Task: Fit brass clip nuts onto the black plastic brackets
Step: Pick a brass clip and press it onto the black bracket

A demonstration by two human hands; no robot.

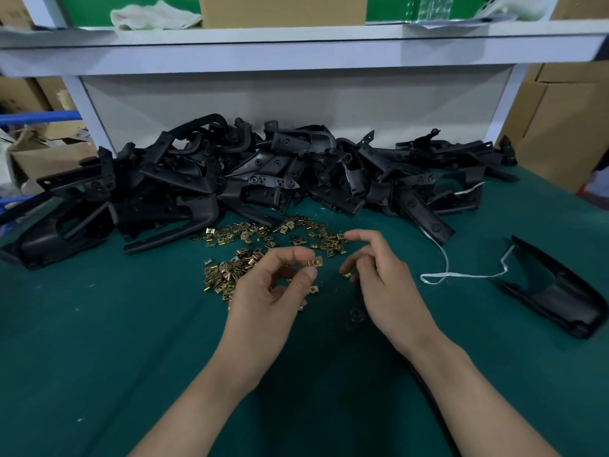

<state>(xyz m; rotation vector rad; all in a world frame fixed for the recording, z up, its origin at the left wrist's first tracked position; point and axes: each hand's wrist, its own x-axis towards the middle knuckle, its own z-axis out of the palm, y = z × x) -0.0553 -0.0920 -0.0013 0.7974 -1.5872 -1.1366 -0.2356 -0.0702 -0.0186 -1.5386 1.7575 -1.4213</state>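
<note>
Left hand (267, 291), right hand (379, 275): pinch grips

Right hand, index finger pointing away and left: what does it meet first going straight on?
Likely the loose brass clip nuts just ahead of the right hand; beyond them, the black bracket pile. Its height above the mat is unclear.

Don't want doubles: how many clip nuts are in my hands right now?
2: one clip nut pinched by the left hand, a second clip nut held in the right hand; palms may hide more.
</note>
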